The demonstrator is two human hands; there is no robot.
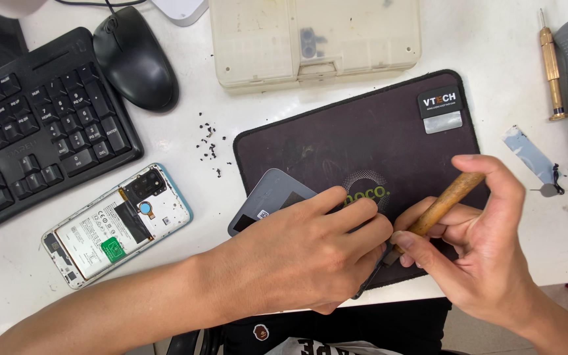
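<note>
Left hand pressing grey panel, mostly hidden, right hand gripping wooden-handled tool, tip hidden

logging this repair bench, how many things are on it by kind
opened phone: 1
phone back cover under the left hand: 1
wooden-handled tool in the right hand: 1
brass precision screwdriver: 1
black keyboard: 1
black mouse: 1
dark work mat: 1
beige parts box: 1
total: 8
</note>
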